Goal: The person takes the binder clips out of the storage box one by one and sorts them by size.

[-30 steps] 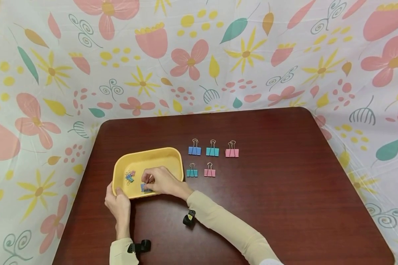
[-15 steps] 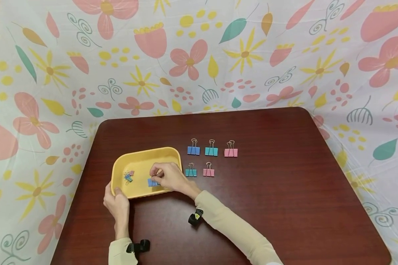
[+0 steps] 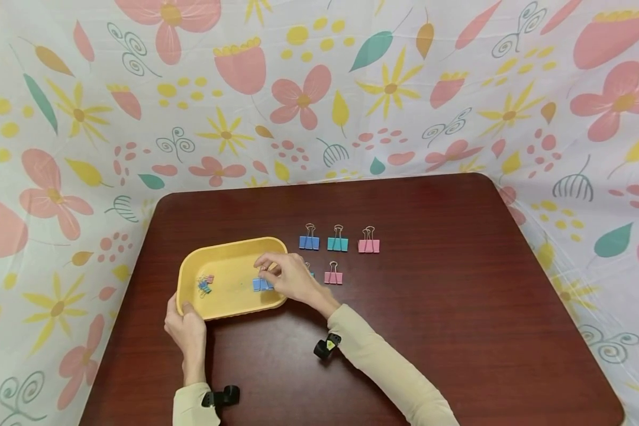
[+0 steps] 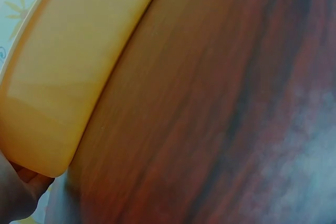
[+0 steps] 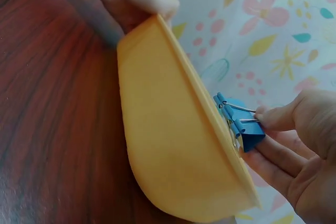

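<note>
My right hand [image 3: 294,277] pinches a blue binder clip [image 3: 261,285] by its wire handles above the right part of a yellow tray [image 3: 229,302]. In the right wrist view the blue clip [image 5: 249,124] sits close to the tray's rim, between thumb and fingers. My left hand [image 3: 187,331] grips the tray at its near left corner, thumb over the rim. Inside the tray's left side lies a small heap of little binder clips [image 3: 205,285], blue, teal and pink. The left wrist view has the tray's outer wall [image 4: 68,72] and only part of the left hand [image 4: 21,192].
Right of the tray, a back row holds a blue clip [image 3: 309,242], a teal clip [image 3: 338,244] and a pink clip [image 3: 369,245]. In front of them lie another pink clip [image 3: 333,277] and a teal clip [image 3: 311,272], mostly hidden by my right hand.
My right hand has lifted the blue binder clip and carried it rightward, from the tray's front middle toward its right side. The left hand keeps its grip on the corner.
</note>
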Available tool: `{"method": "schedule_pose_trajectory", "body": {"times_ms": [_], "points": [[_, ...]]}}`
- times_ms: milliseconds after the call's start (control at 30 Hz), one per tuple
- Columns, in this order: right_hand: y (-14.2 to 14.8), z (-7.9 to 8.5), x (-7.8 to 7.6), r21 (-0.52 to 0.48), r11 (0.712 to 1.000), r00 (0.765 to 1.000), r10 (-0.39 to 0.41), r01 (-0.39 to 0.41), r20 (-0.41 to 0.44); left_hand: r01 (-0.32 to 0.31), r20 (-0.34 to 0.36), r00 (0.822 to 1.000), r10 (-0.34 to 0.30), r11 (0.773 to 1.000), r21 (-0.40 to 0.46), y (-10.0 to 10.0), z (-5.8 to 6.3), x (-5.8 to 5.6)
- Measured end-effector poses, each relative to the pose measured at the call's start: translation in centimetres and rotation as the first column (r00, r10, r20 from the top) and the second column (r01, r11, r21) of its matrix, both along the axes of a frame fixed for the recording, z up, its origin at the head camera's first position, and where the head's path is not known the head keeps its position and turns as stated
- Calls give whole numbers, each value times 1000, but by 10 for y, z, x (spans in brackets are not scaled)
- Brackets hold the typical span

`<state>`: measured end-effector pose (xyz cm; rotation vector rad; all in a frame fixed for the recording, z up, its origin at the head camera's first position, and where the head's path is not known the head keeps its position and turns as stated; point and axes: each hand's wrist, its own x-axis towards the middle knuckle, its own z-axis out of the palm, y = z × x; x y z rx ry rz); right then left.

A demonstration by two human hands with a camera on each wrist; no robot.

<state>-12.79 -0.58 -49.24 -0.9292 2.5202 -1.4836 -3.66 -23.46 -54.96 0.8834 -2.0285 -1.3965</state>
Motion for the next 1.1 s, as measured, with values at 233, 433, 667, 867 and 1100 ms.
{"method": "schedule_pose_trajectory", "body": {"times_ms": [233, 433, 667, 867, 1100], "points": [[16, 5, -5, -58, 998, 999, -32, 29, -43, 8, 1, 1000, -8, 1000, -8, -1, -1, 0], [34, 10, -11, -70, 995, 995, -73, 68, -73, 3, -3, 1000, -3, 1000, -7, -2, -2, 0], [64, 11, -14, -50, 993, 994, -111, 110, -17, 7, -7, 1000, -7, 1000, 1, -3, -4, 0], [90, 8, -16, -16, 983, 983, -183, 182, -27, 4, -5, 1000, -4, 1000, -11, -2, -3, 0], [121, 2, -16, 19, 973, 973, -231, 231, -25, 1, -15, 1000, -1, 1000, -3, -3, -3, -2]]}}
